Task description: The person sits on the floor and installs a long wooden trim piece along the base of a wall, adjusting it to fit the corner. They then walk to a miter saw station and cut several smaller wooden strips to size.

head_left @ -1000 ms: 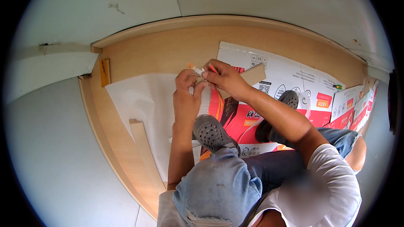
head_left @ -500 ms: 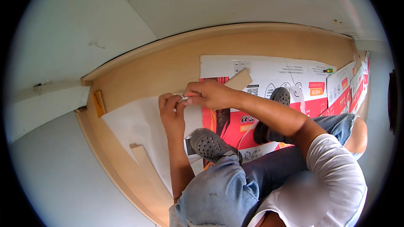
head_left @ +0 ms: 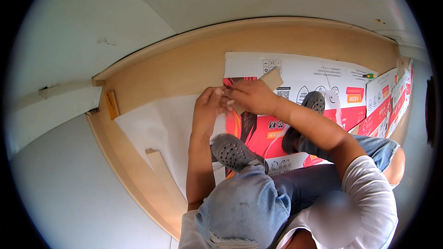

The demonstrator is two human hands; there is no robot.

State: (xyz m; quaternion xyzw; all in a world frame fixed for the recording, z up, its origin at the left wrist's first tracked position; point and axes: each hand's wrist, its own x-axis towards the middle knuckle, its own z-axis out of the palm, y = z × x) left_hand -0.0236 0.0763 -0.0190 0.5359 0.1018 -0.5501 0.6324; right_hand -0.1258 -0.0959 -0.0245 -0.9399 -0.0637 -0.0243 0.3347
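My left hand and my right hand meet over the board's middle, fingers pinched together. Between their fingertips is something small and pale, too hidden to name. Below and around my left hand lies a white sheet. Just beyond my right hand, a flat beige strip rests at a slant on red and white printed cardboard. My foot in a grey clog stands close below the hands. A thin pale cord curves beside that clog.
A wooden frame edge borders the board under grey panels. At the left lies a yellow block, and a second beige strip nearer me. A small green and yellow tool lies far right. My other clog stands on the cardboard.
Both hands have shifted a little right and up, still together. The fingers have turned around the small pale thing, which is now less visible. The whole view has shifted slightly.
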